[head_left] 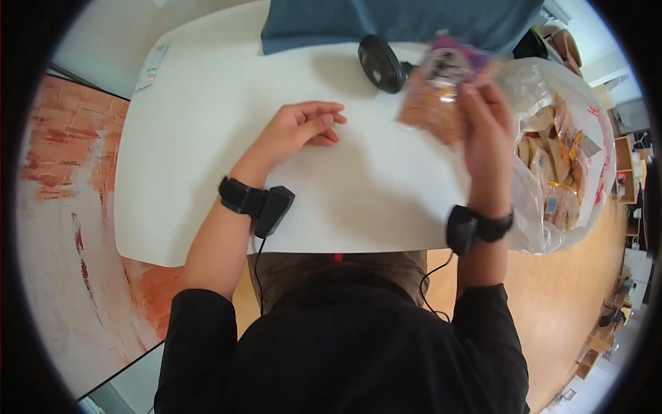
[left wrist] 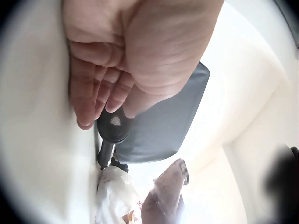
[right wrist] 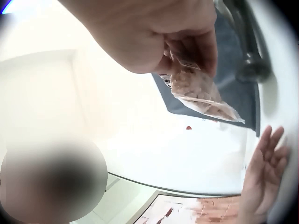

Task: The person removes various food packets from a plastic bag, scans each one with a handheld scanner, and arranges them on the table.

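So the right hand (head_left: 488, 124) has a clear snack packet (head_left: 431, 103) pinched between thumb and fingers, held up over the far right part of the white tabletop (head_left: 186, 138). It's a bit blurry from the head view, but you can make out a purple top with a pale label and lots of tan bits inside; I can't read the print. The left hand (head_left: 300, 131) is holding nothing, just kinda open with the fingers loosely bent, over the middle of the tabletop, well apart from the packet. Can't really tell if its edge touches the surface. There's a black scanner (head_left: 381, 63) near the far edge, right by the packet, and a blue-grey cloth (head_left: 317, 24) lies across that edge behind it. Over by the right edge there's a big see-through plastic bag (head_left: 527, 217) with red print, mouth wide open, with a bunch of other packets (head_left: 552, 152) piled inside.
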`<control>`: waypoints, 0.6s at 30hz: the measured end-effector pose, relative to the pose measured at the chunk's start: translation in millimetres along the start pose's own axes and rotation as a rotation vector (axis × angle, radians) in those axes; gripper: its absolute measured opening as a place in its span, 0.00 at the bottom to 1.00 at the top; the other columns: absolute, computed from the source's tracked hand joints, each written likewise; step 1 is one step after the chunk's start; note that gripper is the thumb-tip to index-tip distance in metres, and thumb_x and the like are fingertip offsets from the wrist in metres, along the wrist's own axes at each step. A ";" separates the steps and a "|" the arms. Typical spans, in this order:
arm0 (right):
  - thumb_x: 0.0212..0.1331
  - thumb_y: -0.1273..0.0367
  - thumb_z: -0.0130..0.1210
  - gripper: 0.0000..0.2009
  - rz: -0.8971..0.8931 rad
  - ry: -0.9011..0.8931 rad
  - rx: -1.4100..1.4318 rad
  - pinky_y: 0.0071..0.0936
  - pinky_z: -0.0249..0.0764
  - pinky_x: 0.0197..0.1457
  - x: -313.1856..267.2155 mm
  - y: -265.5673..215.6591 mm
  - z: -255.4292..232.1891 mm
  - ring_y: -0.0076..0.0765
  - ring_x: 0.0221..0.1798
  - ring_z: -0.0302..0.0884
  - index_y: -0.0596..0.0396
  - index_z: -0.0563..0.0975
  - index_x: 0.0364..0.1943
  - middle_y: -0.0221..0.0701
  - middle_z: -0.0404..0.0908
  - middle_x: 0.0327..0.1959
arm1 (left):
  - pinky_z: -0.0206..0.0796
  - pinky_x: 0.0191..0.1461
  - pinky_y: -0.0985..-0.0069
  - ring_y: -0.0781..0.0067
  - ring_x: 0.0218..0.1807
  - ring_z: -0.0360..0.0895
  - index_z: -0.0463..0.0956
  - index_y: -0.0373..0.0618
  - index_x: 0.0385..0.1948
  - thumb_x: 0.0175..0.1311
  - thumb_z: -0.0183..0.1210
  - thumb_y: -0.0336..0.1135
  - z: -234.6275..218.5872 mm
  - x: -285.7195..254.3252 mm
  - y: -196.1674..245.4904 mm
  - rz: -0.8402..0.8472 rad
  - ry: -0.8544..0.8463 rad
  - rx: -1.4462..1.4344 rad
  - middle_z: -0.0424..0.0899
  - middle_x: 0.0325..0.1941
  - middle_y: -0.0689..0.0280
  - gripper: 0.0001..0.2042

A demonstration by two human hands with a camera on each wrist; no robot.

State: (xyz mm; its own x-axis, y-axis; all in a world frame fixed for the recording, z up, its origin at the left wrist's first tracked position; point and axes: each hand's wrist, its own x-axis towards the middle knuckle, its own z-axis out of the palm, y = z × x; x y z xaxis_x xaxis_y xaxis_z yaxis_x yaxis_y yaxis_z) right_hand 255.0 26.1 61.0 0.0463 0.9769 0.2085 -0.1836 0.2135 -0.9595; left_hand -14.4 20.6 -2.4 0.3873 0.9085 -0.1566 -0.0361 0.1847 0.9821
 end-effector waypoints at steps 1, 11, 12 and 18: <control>0.59 0.72 0.53 0.07 0.090 -0.077 0.076 0.16 0.68 0.41 5.9 9.8 14.4 0.19 0.35 0.73 0.61 0.75 0.38 0.28 0.78 0.34 | 0.71 0.48 0.79 0.74 0.41 0.77 0.71 0.38 0.52 0.67 0.50 0.38 -0.9 -1.5 1.0 0.012 -0.008 -0.012 0.78 0.48 0.60 0.17; 0.62 0.65 0.50 0.16 0.386 -0.301 0.237 0.30 0.71 0.51 8.5 51.5 55.5 0.27 0.44 0.75 0.62 0.72 0.49 0.32 0.77 0.44 | 0.69 0.31 0.84 0.79 0.28 0.75 0.72 0.34 0.48 0.59 0.59 0.30 -3.3 -0.3 -5.8 0.075 0.162 -0.099 0.80 0.34 0.64 0.17; 0.62 0.65 0.51 0.16 0.384 -0.304 0.196 0.30 0.72 0.51 8.3 53.1 55.7 0.27 0.43 0.75 0.62 0.72 0.49 0.32 0.77 0.44 | 0.68 0.29 0.85 0.80 0.26 0.74 0.74 0.34 0.47 0.58 0.59 0.29 -4.7 0.7 -8.0 0.086 0.182 -0.082 0.80 0.32 0.65 0.16; 0.60 0.67 0.53 0.14 0.381 -0.271 0.119 0.28 0.73 0.50 9.3 53.3 55.6 0.26 0.42 0.76 0.64 0.75 0.44 0.32 0.78 0.42 | 0.64 0.25 0.87 0.84 0.23 0.72 0.78 0.37 0.41 0.56 0.60 0.28 -1.8 0.4 -6.9 0.193 0.354 0.053 0.79 0.26 0.68 0.11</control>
State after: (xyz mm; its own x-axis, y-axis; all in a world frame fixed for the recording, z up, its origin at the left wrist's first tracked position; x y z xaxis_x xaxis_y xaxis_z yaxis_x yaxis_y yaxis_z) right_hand 191.0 46.9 22.3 -0.3005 0.9489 -0.0967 -0.2501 -0.1763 -0.9520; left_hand -15.6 20.3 -9.4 0.0370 0.9992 0.0139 -0.0265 -0.0129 0.9996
